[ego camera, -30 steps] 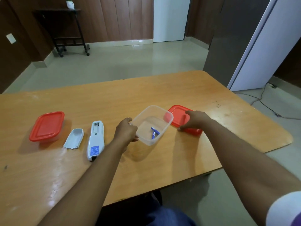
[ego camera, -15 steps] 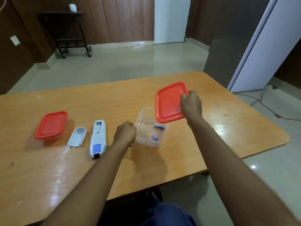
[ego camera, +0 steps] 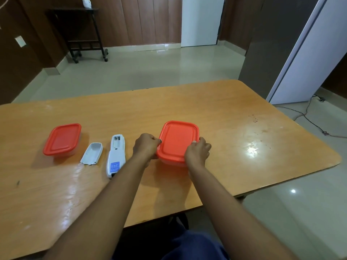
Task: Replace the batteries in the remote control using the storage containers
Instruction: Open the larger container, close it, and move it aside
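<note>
A clear container with a red lid (ego camera: 177, 140) on top stands at the middle of the wooden table (ego camera: 234, 147). My left hand (ego camera: 146, 148) grips the container's left side, thumb at the lid's edge. My right hand (ego camera: 197, 152) presses on the lid's near right corner. The batteries inside are hidden under the lid. To the left lies the white remote control (ego camera: 115, 155), face down with its battery bay open. Its loose back cover (ego camera: 92, 153) rests beside it. A second container with a red lid (ego camera: 62, 139) stands at the far left, shut.
The table's near edge runs just below my forearms, and its rounded right corner ends near the tiled floor. A black wheeled stand (ego camera: 85, 33) is by the back wall. Cables (ego camera: 309, 119) trail on the floor at the right.
My right hand lifted the red lid from the table, carried it over the clear container and set it on top. The left hand stayed on the container's left side.
</note>
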